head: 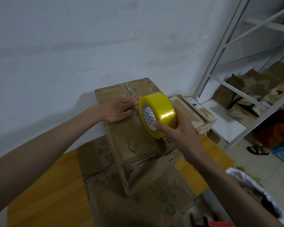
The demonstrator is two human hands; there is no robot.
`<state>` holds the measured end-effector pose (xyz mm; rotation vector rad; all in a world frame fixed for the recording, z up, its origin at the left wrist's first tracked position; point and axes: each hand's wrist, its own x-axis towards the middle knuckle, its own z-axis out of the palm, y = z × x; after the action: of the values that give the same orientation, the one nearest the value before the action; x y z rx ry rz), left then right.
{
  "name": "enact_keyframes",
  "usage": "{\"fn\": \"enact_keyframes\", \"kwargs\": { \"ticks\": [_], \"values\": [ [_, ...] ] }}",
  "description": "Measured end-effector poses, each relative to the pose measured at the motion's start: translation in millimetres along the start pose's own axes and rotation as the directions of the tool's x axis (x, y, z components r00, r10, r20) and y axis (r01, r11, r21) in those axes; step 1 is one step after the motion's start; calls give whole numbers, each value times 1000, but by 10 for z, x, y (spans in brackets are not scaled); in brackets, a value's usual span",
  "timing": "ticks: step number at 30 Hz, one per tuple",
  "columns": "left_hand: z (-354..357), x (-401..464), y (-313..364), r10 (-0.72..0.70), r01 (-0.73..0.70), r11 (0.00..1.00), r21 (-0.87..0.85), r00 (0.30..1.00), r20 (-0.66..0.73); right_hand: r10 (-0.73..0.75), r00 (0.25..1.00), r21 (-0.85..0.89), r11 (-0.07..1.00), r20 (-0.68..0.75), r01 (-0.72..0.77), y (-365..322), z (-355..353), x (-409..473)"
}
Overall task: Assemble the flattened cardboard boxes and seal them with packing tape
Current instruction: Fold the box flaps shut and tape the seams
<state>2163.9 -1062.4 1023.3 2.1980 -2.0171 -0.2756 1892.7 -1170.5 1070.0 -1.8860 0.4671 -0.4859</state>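
Tape roll [157,115] above box [129,136]

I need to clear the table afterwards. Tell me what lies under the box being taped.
Under the box lie flattened cardboard sheets, spread over the yellow table. The box itself and the right hand with the tape roll hide whatever lies directly beneath.

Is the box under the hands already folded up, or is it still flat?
Folded up. The box stands tall on the flat cardboard, showing its top and a side face.
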Motion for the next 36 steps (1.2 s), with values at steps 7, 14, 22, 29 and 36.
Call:
{"fn": "enact_keyframes", "kwargs": {
  "ticks": [7, 14, 22, 29, 36],
  "values": [
    [40, 47, -104, -55, 55, 998, 19, 999, -3, 48, 991, -162, 984, -126, -69, -146, -337, -33],
    [50, 91, -77, -63, 61, 994, 93, 998, 23, 97, 992, -212, 971, -84, -113, -197, -429, -109],
    [76, -107, 330, 4, -6, 996, 88, 1000, 16, 110, 994, -55, 992, -7, -110, -123, -444, -208],
    [200, -150, 791, 56, -55, 994, 90, 998, -11, 83, 996, 93, 992, -29, -80, 16, -435, -403],
    [282, -142, 835, 33, -31, 999, 28, 998, -57, -25, 990, 144, 989, -142, 45, 176, -234, -663]
  ]
}}
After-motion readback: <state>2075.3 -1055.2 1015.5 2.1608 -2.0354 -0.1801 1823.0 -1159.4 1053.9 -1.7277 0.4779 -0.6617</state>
